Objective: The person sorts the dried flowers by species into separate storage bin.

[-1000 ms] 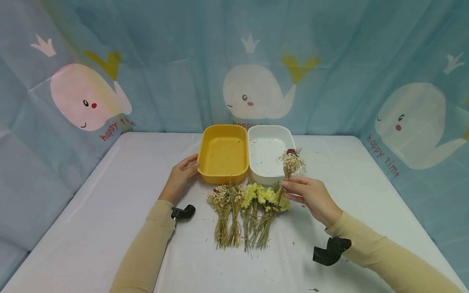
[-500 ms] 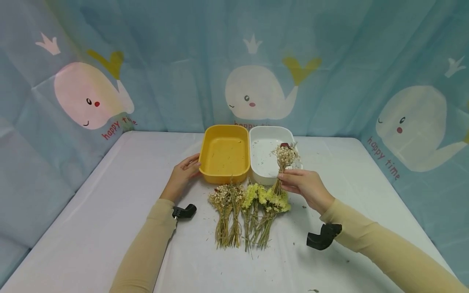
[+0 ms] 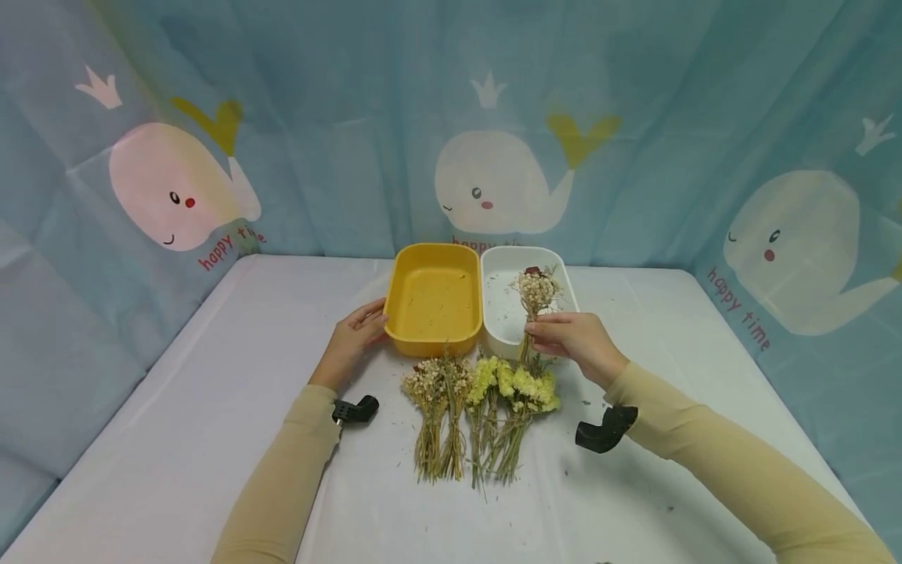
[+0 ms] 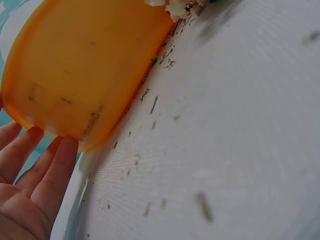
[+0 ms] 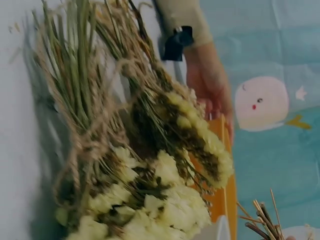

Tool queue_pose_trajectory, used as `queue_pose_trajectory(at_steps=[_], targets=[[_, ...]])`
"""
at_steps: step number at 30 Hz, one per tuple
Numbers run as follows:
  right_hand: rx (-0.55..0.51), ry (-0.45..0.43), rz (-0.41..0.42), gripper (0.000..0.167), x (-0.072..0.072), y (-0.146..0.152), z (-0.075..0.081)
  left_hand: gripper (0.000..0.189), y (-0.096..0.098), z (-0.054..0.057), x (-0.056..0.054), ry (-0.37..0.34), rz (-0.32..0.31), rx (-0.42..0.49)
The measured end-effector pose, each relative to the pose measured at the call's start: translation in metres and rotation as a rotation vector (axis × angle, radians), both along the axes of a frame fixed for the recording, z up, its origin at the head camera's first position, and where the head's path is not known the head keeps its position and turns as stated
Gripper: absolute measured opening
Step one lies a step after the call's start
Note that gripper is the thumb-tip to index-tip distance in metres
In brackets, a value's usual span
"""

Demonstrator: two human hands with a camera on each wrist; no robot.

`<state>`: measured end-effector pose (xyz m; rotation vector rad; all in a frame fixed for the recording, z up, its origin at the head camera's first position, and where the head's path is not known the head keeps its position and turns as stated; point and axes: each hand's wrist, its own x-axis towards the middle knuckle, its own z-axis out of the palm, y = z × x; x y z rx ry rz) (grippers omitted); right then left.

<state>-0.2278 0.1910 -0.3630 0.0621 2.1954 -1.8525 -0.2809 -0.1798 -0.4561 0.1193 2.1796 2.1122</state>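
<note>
In the head view my right hand [image 3: 581,343] pinches the stems of a small dried bouquet [image 3: 537,291], with cream blossoms and a dark red flower. It is held upright, its head overlapping the white bin [image 3: 499,301]. Cut stem ends [image 5: 267,222] show at the lower right of the right wrist view. My left hand [image 3: 348,342] touches the left side of the yellow bin [image 3: 431,346]; in the left wrist view its straight fingers [image 4: 57,165] rest against the outer wall.
In front of the bins lie cream dried bouquets [image 3: 431,384] and yellow dried bouquets [image 3: 524,388], stems toward me. Twine [image 5: 87,145] ties one bundle. Plant crumbs dot the white tablecloth [image 3: 599,501]. A blue whale-print curtain [image 3: 352,157] stands behind and at both sides.
My right hand has moved left and forward with the small bouquet, from the white bin's right front corner to over its front. The left hand stays at the yellow bin.
</note>
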Motion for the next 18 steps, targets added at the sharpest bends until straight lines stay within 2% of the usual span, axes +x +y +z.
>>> queue_pose_trajectory(at_steps=[11,18], targets=[[0.062,-0.002,0.036,0.044,-0.029,-0.004,0.008,0.055,0.0,-0.001,0.001,-0.009,-0.002,-0.029],[0.07,-0.027,0.03,0.041,-0.042,-0.008,0.002,0.056,0.0,-0.001,0.001,0.006,-0.004,-0.025]])
